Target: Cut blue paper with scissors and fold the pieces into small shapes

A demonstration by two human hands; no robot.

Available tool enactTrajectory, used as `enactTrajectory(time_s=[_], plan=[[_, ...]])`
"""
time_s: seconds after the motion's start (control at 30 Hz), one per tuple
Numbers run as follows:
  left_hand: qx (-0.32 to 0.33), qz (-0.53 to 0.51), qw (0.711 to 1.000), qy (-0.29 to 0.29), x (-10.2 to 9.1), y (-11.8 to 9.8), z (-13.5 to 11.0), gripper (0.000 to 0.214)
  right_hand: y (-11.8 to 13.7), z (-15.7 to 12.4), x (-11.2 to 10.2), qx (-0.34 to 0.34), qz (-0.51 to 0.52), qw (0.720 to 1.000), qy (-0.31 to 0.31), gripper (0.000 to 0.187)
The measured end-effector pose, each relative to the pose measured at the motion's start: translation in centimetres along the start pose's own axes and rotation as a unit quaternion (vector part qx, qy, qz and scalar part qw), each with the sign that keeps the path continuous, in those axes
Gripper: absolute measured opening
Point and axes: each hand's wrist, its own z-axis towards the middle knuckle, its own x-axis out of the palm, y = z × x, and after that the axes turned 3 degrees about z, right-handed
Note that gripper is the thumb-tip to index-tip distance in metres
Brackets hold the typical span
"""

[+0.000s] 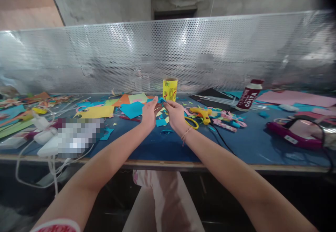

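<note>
Both my arms reach out over the blue table [157, 148]. My left hand [149, 114] and my right hand [175, 114] meet above the table's middle and pinch a small blue paper piece [161, 100] between their fingertips. A yellow roll [169, 89] stands upright just behind the hands. Yellow-handled scissors [193, 122] lie on the table right beside my right wrist. Blue paper scraps [160, 122] lie under the hands.
Coloured paper sheets [97, 111] and scraps litter the left half. A yellow glue gun [202, 114], a dark bottle [249, 97] and a pink device [294, 134] are on the right. White cables [47, 144] lie at left. A perforated metal screen [168, 53] closes the back.
</note>
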Motion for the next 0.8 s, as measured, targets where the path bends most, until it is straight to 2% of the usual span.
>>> enactTrajectory(time_s=[0.17, 0.4, 0.57, 0.8], plan=[[-0.007, 0.049, 0.999, -0.005, -0.2, -0.1, 0.2, 0.027, -0.3, 0.1, -0.4, -0.054, -0.063, 0.996, 0.014, 0.016], [-0.027, 0.026, 0.999, -0.002, -0.5, -0.5, 0.4, 0.021, 0.1, -0.2, -0.1, -0.009, 0.021, 0.999, 0.043, 0.017], [-0.007, 0.032, 0.999, 0.012, -0.8, -0.3, 1.0, 0.017, 1.3, -0.4, 0.0, 0.012, 0.078, 0.995, 0.057, 0.013], [0.064, 0.164, 0.983, 0.05, -1.5, 0.1, 1.3, 0.022, 2.4, -0.1, -0.5, -0.035, -0.089, 0.993, 0.071, 0.026]])
